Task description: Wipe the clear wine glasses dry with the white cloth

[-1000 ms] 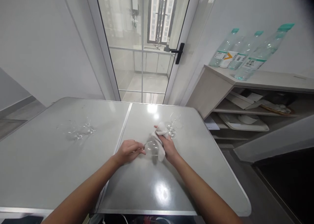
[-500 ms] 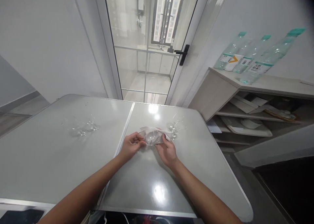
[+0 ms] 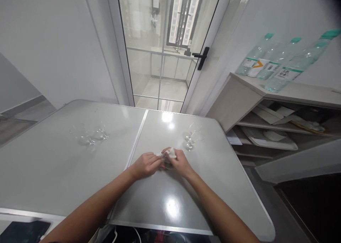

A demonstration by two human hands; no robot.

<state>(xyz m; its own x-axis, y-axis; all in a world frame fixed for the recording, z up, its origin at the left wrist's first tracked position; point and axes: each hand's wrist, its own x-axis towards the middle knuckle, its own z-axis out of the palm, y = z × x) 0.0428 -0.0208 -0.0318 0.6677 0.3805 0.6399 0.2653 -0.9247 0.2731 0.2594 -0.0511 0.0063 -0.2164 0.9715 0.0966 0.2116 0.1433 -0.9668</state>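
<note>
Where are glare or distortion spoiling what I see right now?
Head view: one bright glare patch on the table nearer than the cloth, two smaller ones towards the far edge; same view: the glass under the cloth is indistinct; same view: bottles lean outward, probably lens distortion, and the top right corner goes dark.

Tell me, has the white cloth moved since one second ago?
Yes: the white cloth in the right hand has shifted slightly left, closer to the tabletop seam.
</note>
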